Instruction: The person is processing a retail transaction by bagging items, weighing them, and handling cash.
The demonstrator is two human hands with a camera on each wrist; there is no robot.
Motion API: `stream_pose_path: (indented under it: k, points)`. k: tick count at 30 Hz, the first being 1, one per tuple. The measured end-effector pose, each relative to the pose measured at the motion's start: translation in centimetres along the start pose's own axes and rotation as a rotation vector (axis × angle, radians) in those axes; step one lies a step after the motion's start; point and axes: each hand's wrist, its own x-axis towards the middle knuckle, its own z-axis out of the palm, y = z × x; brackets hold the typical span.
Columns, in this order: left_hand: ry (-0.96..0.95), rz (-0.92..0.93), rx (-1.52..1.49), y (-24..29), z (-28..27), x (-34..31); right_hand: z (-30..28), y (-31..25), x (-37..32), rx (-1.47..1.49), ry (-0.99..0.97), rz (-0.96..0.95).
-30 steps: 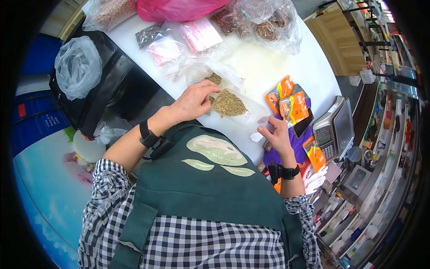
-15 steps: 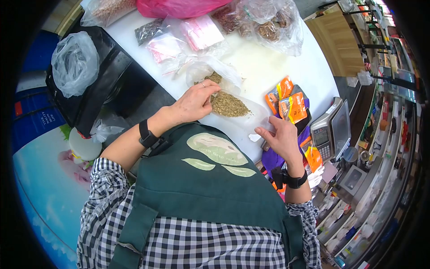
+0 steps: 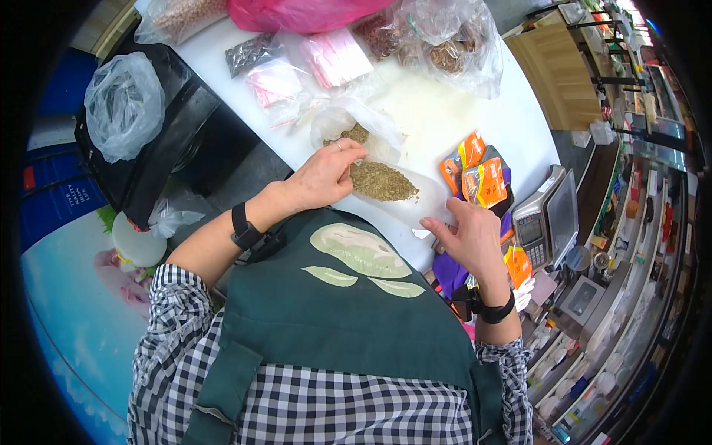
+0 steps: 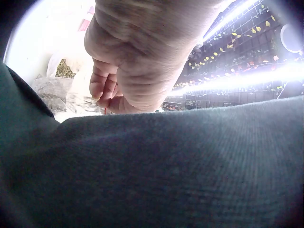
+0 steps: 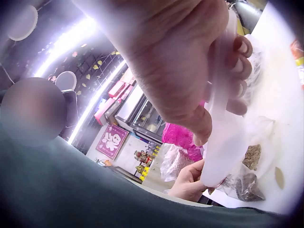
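Dried greenish-brown herb (image 3: 383,182) lies heaped on a translucent whitish plastic piece (image 3: 426,194) between the hands; whether this is a bag or a sheet I cannot tell. My left hand (image 3: 315,178) pinches the plastic's left end, its thumb and fingertips together. At the other end my right hand (image 3: 476,241) grips it between thumb and fingers; the right wrist view shows the plastic (image 5: 225,147) running through the right hand (image 5: 175,61). Just behind the left fingers, an open clear bag (image 3: 380,132) holds more herb. In the left wrist view, the left hand's (image 4: 137,52) curled fingers are partly hidden.
Small red-lined bags (image 3: 335,59), a pink bag (image 3: 304,13) and clear bags of dried goods (image 3: 449,55) lie along the back of the white table (image 3: 512,126). At the right are orange packets (image 3: 483,182) and a scale (image 3: 530,228). A black bin (image 3: 167,182) stands left.
My right hand has shifted slightly right and toward the body, still on the plastic. The herb heap lies a little longer and farther right. My left hand has barely moved.
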Motion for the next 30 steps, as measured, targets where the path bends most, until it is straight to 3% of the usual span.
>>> stream_pose_path:
  k: [30]
  points:
    - [0.039, 0.060, 0.018, -0.9, -0.1, -0.1, -2.0, -3.5, 0.6, -0.209, 0.060, -0.066]
